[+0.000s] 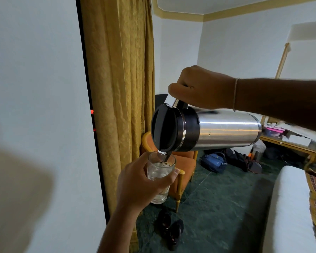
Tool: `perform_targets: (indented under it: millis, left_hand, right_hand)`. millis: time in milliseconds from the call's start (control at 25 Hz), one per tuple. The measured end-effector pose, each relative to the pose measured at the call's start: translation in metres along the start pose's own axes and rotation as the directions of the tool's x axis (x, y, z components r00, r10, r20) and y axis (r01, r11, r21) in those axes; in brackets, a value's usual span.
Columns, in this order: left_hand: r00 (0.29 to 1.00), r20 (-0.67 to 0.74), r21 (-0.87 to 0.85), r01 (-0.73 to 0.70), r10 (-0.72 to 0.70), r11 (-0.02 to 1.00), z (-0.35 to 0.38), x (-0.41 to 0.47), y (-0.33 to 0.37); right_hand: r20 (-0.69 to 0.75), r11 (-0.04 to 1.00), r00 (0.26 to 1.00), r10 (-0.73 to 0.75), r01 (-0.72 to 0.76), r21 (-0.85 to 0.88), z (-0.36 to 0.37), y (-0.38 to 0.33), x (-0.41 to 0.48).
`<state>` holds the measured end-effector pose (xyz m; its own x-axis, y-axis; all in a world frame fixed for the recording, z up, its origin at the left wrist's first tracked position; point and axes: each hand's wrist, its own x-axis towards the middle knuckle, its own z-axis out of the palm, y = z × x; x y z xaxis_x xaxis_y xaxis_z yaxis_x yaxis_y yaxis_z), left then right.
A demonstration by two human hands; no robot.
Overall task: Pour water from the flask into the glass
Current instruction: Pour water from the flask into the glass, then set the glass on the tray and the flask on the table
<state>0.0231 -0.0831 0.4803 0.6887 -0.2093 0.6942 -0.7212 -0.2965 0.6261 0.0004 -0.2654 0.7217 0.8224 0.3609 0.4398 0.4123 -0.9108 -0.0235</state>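
Both hands full: flask (217, 133) tipped over gripped glass (160, 177).

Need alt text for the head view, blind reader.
A right hand tips a steel flask sideways by its handle, pouring water into a clear glass held just below the spout by the left hand. The glass looks well over half full. Behind are a yellow curtain, an orange chair and green carpet.
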Motion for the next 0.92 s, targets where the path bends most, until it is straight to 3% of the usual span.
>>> perform_targets:
  millis: [160,280,360,440,480,560,720,800,920]
  left_hand:
    - [0.999,0.031,0.023,0.030,-0.030,0.999,-0.002,-0.007,-0.007]
    - [0.997,0.023,0.052,0.071,-0.072,0.996,-0.004,-0.015,-0.019]
    - [0.996,0.026,0.040,0.088,-0.089,0.995,-0.005,-0.022,-0.027]
    - [0.993,0.045,0.034,0.108,-0.109,0.994,-0.006,-0.033,-0.039]
    - [0.988,0.060,0.040,0.137,-0.139,0.990,-0.005,-0.043,-0.048]
    - [0.971,0.088,0.085,0.214,-0.221,0.973,0.001,-0.067,-0.070]
    - [0.906,0.196,0.301,0.309,-0.376,0.902,0.024,-0.133,-0.129]
    - [0.833,0.272,0.371,0.371,-0.482,0.851,0.039,-0.172,-0.165]
    - [0.695,0.313,0.446,0.494,-0.647,0.746,0.063,-0.243,-0.219]
  right_hand:
    - [-0.051,0.993,0.994,0.099,-0.096,0.068,0.013,0.017,-0.011]
    - [-0.109,0.931,0.973,0.204,-0.159,0.328,0.032,0.039,-0.034]
    - [-0.096,0.755,0.907,0.411,-0.279,0.594,0.053,0.058,-0.058]
    - [0.044,0.413,0.777,0.628,-0.380,0.828,0.086,0.078,-0.092]
    - [0.110,0.237,0.730,0.675,-0.356,0.904,0.111,0.087,-0.113]
    - [0.139,0.013,0.620,0.773,-0.234,0.972,0.172,0.098,-0.156]
    - [0.404,-0.329,0.325,0.855,-0.264,0.907,0.313,0.089,-0.242]
    - [0.492,-0.410,0.208,0.845,-0.339,0.847,0.382,0.077,-0.278]
    - [0.562,-0.489,0.091,0.822,-0.393,0.779,0.475,0.056,-0.327]
